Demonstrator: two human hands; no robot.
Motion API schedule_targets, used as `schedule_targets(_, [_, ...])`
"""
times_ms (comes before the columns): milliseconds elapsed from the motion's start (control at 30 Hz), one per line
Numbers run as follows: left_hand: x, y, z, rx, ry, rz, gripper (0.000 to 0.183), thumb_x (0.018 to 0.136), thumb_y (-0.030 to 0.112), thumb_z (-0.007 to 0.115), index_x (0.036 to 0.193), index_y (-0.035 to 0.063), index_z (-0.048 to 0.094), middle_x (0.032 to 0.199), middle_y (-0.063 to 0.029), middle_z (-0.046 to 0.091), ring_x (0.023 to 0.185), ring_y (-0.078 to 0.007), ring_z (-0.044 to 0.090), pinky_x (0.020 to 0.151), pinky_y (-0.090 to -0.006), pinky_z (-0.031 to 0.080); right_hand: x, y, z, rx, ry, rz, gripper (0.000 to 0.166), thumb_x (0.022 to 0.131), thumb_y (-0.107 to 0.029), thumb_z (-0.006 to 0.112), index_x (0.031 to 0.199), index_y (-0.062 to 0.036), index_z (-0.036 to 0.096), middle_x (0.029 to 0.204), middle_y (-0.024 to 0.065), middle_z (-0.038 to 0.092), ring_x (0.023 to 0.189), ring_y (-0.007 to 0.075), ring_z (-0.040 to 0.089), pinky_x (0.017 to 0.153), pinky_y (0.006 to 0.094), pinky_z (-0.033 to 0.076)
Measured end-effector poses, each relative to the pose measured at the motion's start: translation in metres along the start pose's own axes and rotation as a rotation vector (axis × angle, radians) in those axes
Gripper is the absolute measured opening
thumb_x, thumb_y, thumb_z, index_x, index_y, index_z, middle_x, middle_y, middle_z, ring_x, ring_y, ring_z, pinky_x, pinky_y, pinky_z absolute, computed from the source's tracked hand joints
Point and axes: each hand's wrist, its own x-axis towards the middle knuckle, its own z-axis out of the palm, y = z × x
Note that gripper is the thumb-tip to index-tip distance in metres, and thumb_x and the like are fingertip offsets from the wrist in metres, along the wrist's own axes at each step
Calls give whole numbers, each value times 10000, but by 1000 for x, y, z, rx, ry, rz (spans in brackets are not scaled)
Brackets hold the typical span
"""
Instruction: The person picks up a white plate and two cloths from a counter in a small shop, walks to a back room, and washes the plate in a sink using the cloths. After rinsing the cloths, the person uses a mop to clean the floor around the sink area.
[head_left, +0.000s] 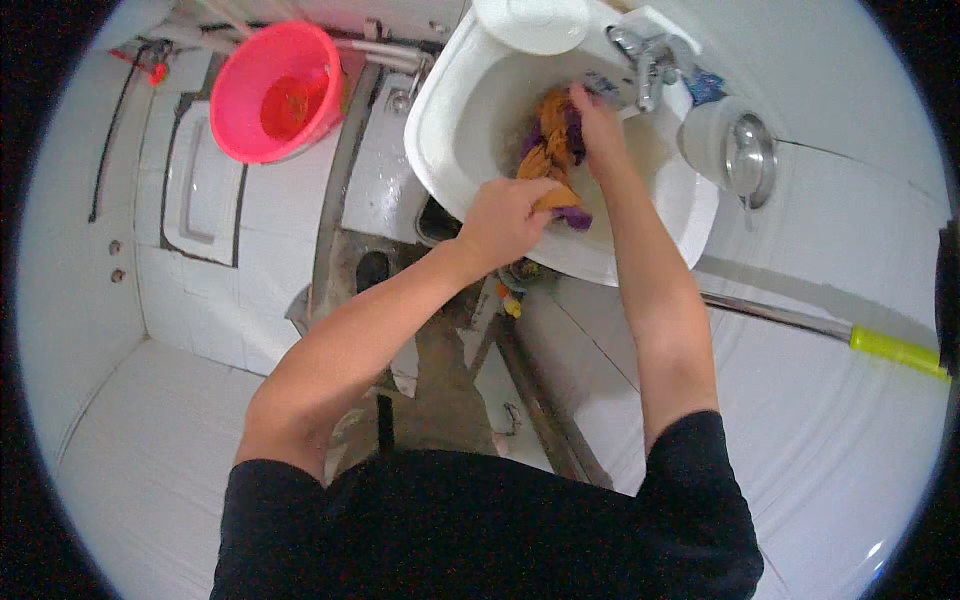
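A twisted orange and purple cloth (553, 146) stretches between my two hands over a white washbasin (450, 142). My left hand (510, 221) is closed around its near end, where a purple tip sticks out past the fingers. At the far end my right hand (596, 127) grips the cloth, slightly blurred. The chrome faucet (646, 71) stands just beyond my right hand, at the back corner of the basin. Cloudy water appears to lie in the bowl under the cloth, though its depth is hard to tell.
A white basin (534, 22) rests on the washbasin's far rim. Left of it sits a pink plastic bucket (225, 112) with something red inside, beside a squat toilet (202, 180). A metal cup (750, 154) hangs at the right wall, above a pole with a yellow-green handle (896, 352).
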Motion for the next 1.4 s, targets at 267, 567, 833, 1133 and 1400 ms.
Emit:
schedule_targets(267, [63, 64, 27, 28, -198, 256, 801, 614, 256, 863, 1257, 31, 441, 1389, -219, 331, 1309, -406, 359, 1036, -434, 375, -111, -32, -109, 804, -401, 310, 417, 925, -385, 628, 1153, -36, 632, 1090, 50, 660, 976, 130, 619, 795, 320, 511])
schedule_targets(567, [96, 17, 55, -138, 136, 163, 975, 562, 323, 905, 1348, 7, 422, 1230, -195, 550, 1146, -330, 554, 1003, -380, 426, -52, -118, -159, 222, -297, -46, 421, 860, -218, 618, 1228, -14, 623, 1003, 126, 684, 926, 208, 648, 810, 339, 507])
schedule_targets(833, [80, -17, 45, -13, -115, -254, 621, 676, 171, 796, 1206, -13, 529, 1010, -184, 667, 938, -311, 655, 849, -381, 503, -44, -106, -151, -646, -44, -496, 520, 809, -166, 573, 1320, -72, 561, 1037, 176, 679, 932, 283, 666, 807, 352, 506])
schedule_targets(1133, [39, 45, -17, 489, -300, -352, 727, 617, 429, 813, 1193, 22, 633, 1057, -215, 671, 946, -385, 644, 884, -424, 497, -72, 17, -71, -590, 47, -624, 584, 906, -292, 604, 1387, -29, 404, 1435, 248, 372, 1253, 421, 472, 986, 475, 451])
schedule_targets(1400, [16, 12, -16, 647, -176, 90, 418, 630, -4, 665, 1036, 87, 701, 1016, -147, 668, 1104, -363, 560, 945, -427, 470, -3, 78, -32, -419, -363, -222, 636, 845, -258, 636, 1401, -40, 418, 1168, 227, 635, 1090, 335, 608, 923, 419, 490])
